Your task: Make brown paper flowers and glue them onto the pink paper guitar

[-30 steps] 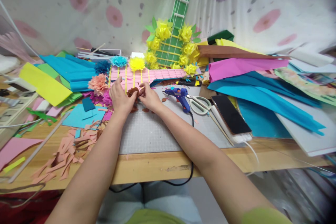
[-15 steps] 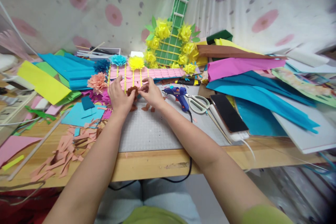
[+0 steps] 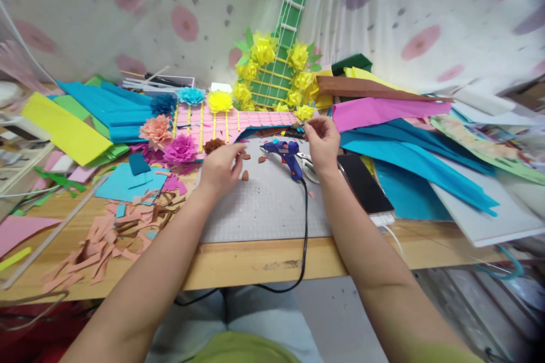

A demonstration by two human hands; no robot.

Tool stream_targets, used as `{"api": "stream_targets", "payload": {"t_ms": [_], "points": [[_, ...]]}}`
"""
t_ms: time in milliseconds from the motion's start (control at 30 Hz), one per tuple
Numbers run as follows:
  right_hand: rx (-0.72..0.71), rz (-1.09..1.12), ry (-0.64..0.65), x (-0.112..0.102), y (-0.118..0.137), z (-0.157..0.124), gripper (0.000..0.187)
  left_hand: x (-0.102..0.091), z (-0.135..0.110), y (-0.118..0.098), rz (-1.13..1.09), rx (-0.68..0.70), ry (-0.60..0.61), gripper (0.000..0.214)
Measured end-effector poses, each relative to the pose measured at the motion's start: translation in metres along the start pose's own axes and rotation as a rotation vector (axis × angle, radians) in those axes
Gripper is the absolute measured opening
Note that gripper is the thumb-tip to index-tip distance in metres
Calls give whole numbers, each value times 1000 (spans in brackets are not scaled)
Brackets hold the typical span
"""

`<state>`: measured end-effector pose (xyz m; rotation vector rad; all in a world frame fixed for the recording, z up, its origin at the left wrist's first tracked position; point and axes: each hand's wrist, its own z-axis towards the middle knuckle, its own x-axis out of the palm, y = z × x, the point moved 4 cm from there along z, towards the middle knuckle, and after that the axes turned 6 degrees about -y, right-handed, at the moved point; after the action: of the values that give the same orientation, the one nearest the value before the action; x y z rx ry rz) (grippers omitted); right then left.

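Observation:
My left hand [image 3: 222, 170] is above the grey cutting mat [image 3: 264, 212], its fingers apart and nothing seen in them. Just behind it a brown paper flower [image 3: 213, 146] sits on the lower edge of the pink paper guitar [image 3: 251, 119]. My right hand [image 3: 324, 140] is at the guitar's right end, thumb and fingertips together near a small yellow flower [image 3: 305, 112]; what they pinch, if anything, cannot be made out. Between the hands lies a blue glue gun [image 3: 284, 152]. Brown paper petals [image 3: 261, 159] are scattered on the mat. Scissors [image 3: 310, 170] are partly hidden by my right wrist.
A green paper guitar [image 3: 273, 80] with yellow flowers leans at the back. Paper scraps [image 3: 96, 244] cover the table's left. Folded coloured paper [image 3: 419, 147] and a phone [image 3: 366, 184] lie at right. The glue gun's black cord [image 3: 305, 227] crosses the front edge.
My right hand has moved right, from the brown flower to the guitar's far end. My left hand has left the flower and come nearer and slightly right. The flower now rests on the guitar.

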<state>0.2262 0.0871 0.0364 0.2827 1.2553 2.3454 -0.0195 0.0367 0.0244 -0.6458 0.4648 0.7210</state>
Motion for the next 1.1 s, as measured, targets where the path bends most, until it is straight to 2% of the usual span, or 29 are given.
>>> {"api": "stream_targets", "payload": {"t_ms": [133,233,300,367,433,633,833,967,1100], "points": [[252,-50,-11,-10,-38,-20,24,24,-11,-2,0,-18,300,22],[451,-89,86,-8,-54,-30,41,28,-16,4,4,-61,390,33],[498,-96,132,-8,-56,-32,59,25,-15,7,-2,-72,411,40],[484,-118,156,-7,-54,-32,72,20,-14,9,-2,-96,428,46],[444,-176,195,-7,-50,-33,78,14,-12,11,26,-131,442,46],[322,-362,329,-3,-36,-45,70,2,-13,24,213,-199,500,27],[287,-422,388,0,-29,-46,66,6,-17,29,166,-278,548,28],[251,-451,464,5,-21,-47,56,5,-13,26,93,-279,504,23],[266,-612,508,9,-18,-51,50,3,-7,17,-86,-318,403,20]]}}
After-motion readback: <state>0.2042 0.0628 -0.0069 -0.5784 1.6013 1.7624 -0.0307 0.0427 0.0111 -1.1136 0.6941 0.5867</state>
